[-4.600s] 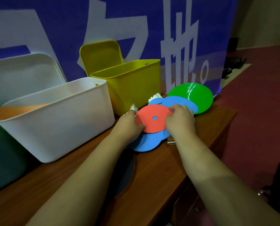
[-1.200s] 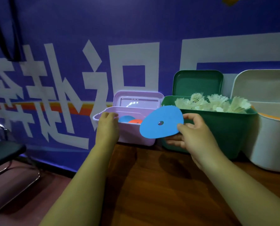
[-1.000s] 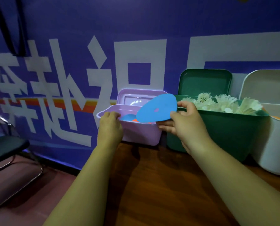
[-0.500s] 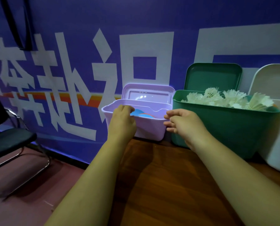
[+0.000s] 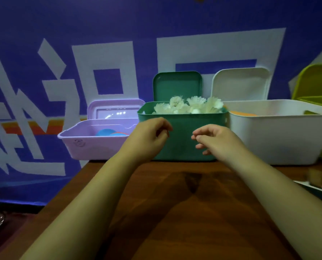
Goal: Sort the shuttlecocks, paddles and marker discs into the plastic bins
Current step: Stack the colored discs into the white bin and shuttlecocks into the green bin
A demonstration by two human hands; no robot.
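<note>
Left hand [image 5: 147, 136] and right hand [image 5: 215, 140] hovering before green bin [image 5: 182, 147], fingers loosely curled, both empty

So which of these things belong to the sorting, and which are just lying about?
Job: lilac plastic bin holding blue marker discs; green plastic bin of white feather shuttlecocks; white plastic bin; yellow-green plastic bin.
Just there: blue banner with white lettering; brown wooden table.

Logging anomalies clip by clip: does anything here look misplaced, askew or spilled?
The purple bin at the table's left end seems to overhang the edge with its left corner, so it looks precarious. The green bin and white bin stand upright on it.
</note>
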